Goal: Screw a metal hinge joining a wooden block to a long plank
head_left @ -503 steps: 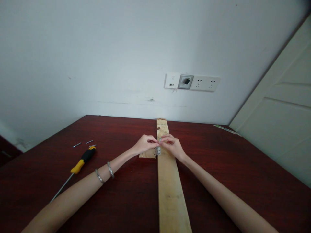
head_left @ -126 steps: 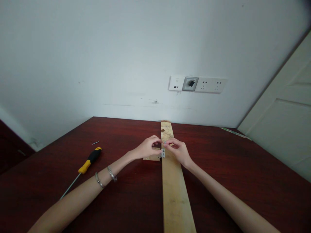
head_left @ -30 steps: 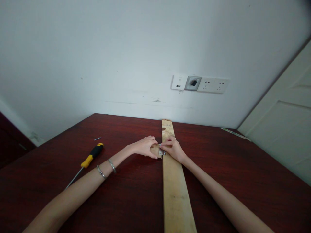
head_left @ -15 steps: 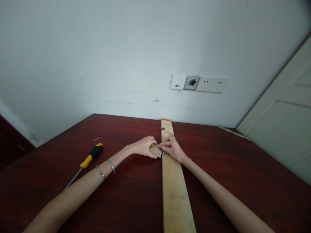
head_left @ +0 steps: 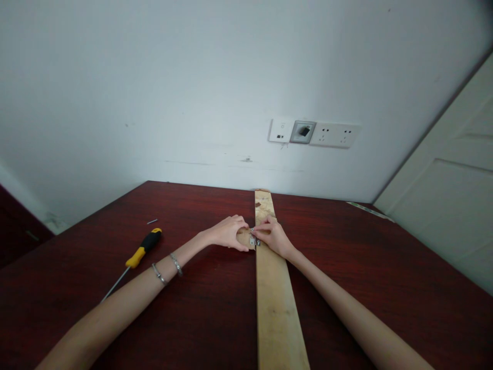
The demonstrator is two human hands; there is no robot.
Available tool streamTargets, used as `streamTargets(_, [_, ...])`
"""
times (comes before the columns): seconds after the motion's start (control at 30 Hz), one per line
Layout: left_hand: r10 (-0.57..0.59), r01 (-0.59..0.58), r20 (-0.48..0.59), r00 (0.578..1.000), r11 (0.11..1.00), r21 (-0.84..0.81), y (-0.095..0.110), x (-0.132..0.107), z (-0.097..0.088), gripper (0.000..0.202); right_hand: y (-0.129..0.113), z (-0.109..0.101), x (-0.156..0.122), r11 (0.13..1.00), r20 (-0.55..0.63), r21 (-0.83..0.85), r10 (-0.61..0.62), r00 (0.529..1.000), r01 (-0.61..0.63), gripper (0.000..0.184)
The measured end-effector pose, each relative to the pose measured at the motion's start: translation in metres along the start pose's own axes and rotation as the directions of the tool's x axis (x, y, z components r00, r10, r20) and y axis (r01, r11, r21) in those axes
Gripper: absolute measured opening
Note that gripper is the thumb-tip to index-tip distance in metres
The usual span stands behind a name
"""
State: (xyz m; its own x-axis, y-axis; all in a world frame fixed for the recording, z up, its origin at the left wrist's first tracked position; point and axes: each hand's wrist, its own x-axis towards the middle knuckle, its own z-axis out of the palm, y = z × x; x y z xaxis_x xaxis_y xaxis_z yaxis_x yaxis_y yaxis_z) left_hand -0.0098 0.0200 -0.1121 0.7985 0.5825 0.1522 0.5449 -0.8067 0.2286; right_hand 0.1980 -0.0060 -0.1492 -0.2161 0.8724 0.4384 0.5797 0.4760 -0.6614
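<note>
Screwdriver (head_left: 143, 248): yellow-black handle, left of left hand.
Screw (head_left: 152, 221): just beyond it.
Wall sockets (head_left: 334, 134): white, ahead.
Door (head_left: 435, 205): cream, panelled, right.

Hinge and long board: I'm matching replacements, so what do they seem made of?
The hinge looks like steel, possibly plated, judging by its silvery sheen. The long board looks like unfinished pale softwood: its grain shows and it has no visible gloss.
</note>
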Motion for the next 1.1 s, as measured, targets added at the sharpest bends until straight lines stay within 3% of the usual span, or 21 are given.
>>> streamTargets(0.83, [0.007, -0.007, -0.005, 1.000, 1.000, -0.026, 0.0001, -0.0001, -0.0003, 0.059, -0.0020, -0.0007, 0.0001, 1.000, 0.014, -0.006, 0.024, 1.000, -0.024, 0.011])
streamTargets(1.1, [0.017, -0.015, 0.023, 1.000, 0.998, -0.066, -0.0082, 0.0000, 0.0070, 0.067, -0.0017, -0.0053, 0.0001, 0.999, 0.044, 0.046, 0.024, 0.999, -0.026, 0.025])
